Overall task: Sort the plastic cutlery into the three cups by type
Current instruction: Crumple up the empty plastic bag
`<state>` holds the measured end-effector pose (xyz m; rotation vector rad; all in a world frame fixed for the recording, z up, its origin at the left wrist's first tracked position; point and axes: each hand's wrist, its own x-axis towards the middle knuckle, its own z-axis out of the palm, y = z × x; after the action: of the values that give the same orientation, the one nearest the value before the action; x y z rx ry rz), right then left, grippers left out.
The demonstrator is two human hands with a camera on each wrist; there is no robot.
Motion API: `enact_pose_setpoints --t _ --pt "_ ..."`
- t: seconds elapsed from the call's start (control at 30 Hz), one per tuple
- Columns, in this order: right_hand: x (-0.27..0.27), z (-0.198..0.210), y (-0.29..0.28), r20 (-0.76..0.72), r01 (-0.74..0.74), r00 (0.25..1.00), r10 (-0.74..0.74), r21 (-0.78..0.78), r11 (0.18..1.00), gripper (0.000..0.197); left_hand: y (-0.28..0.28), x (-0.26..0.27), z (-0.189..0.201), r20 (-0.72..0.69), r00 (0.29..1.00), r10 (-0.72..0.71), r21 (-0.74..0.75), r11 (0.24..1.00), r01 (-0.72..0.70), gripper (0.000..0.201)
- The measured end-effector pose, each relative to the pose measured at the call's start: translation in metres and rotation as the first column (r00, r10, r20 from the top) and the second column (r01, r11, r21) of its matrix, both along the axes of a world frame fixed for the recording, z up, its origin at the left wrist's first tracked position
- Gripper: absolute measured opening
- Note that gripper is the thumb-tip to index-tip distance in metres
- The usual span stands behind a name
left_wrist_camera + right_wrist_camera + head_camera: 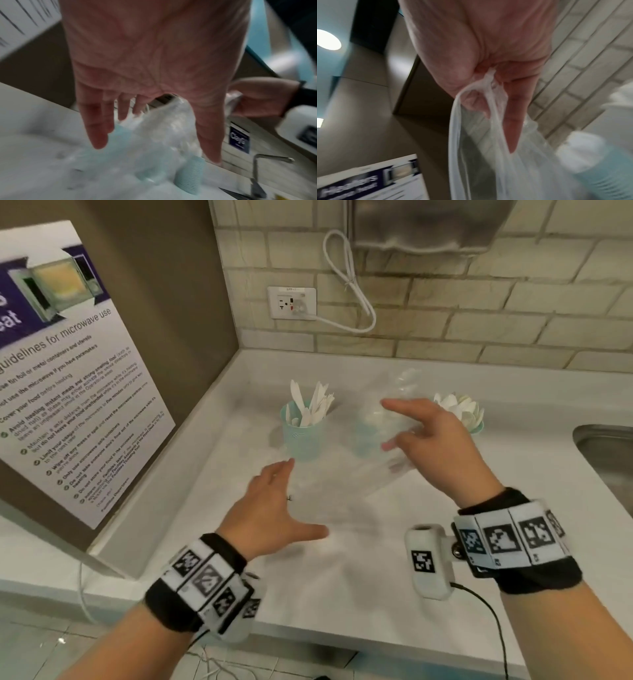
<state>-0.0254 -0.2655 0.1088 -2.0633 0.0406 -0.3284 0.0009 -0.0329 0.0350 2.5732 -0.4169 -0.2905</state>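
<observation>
We hold our right hand up, pinching a clear plastic bag by its bunched edge | our left hand hovers spread, fingers straight, over the worktop | beyond both hands stand three cups: left cup with knives, middle cup behind the bag, right cup with spoons

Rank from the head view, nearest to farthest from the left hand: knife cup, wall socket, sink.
From the left hand:
1. Cup of knives, just beyond the fingertips, at the left of the cup row.
2. Wall socket, up on the tiled wall behind.
3. Sink, far right edge of the counter.
</observation>
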Motion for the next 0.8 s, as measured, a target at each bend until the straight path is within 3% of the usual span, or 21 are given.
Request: enact_pose_setpoints --t 0.1,0.17,0.23,0.3,0.33,0.4,0.43,0.53,0.63,0.67,0.73,0.8 --pt "0.007 0.014 0.036 0.012 -0.167 0.986 0.167 0.074 0.983 0.056 -0.033 0.002 -0.001 0.097 0.989 0.113 0.0 0.994 -0.114 0.119" --pt "0.007 0.02 0.045 0.065 -0.205 0.978 0.198 0.122 0.971 0.057 -0.037 0.013 0.002 0.172 0.97 0.174 0.04 0.982 -0.183 0.088" --pt "0.003 0.023 0.038 0.127 -0.161 0.983 0.136 0.222 0.962 0.052 -0.03 0.022 0.011 0.218 0.958 0.185 0.072 0.976 -0.205 0.051" --pt "-0.002 0.022 0.023 0.146 -0.064 0.989 0.011 0.361 0.93 0.038 -0.02 0.029 0.018 0.155 0.962 0.224 -0.079 0.974 -0.213 0.042" --pt "-0.005 0.018 0.016 0.125 -0.017 0.991 -0.042 0.434 0.901 0.034 -0.017 0.029 0.024 0.061 0.974 0.218 -0.258 0.946 -0.196 0.041" --pt "-0.007 0.003 0.01 0.026 0.093 0.992 -0.123 0.498 0.862 0.04 -0.02 0.021 0.039 -0.126 0.985 0.116 -0.641 0.748 -0.17 0.04" --pt "-0.005 -0.008 0.011 -0.045 0.156 0.987 -0.153 0.485 0.861 0.047 -0.025 0.017 0.044 -0.201 0.979 0.031 -0.755 0.632 -0.175 0.039" --pt "0.005 -0.046 0.018 -0.239 0.253 0.959 -0.156 0.463 0.85 0.079 -0.042 0.008 0.048 -0.318 0.923 -0.219 -0.881 0.429 -0.201 0.03" --pt "0.011 -0.07 0.023 -0.329 0.224 0.944 0.003 0.649 0.727 0.099 -0.045 0.008 0.036 -0.357 0.855 -0.376 -0.904 0.37 -0.215 0.033" --pt "0.01 -0.072 0.021 -0.327 0.202 0.944 0.05 0.688 0.697 0.098 -0.041 0.01 0.03 -0.359 0.834 -0.419 -0.906 0.371 -0.203 0.044" --pt "0.009 -0.075 0.014 -0.29 0.156 0.954 0.073 0.692 0.705 0.083 -0.031 0.016 0.021 -0.333 0.776 -0.536 -0.904 0.414 -0.102 0.063" --pt "0.008 -0.074 0.006 -0.275 0.178 0.961 -0.001 0.62 0.764 0.073 -0.021 0.022 0.02 -0.325 0.712 -0.622 -0.898 0.439 -0.026 0.069"
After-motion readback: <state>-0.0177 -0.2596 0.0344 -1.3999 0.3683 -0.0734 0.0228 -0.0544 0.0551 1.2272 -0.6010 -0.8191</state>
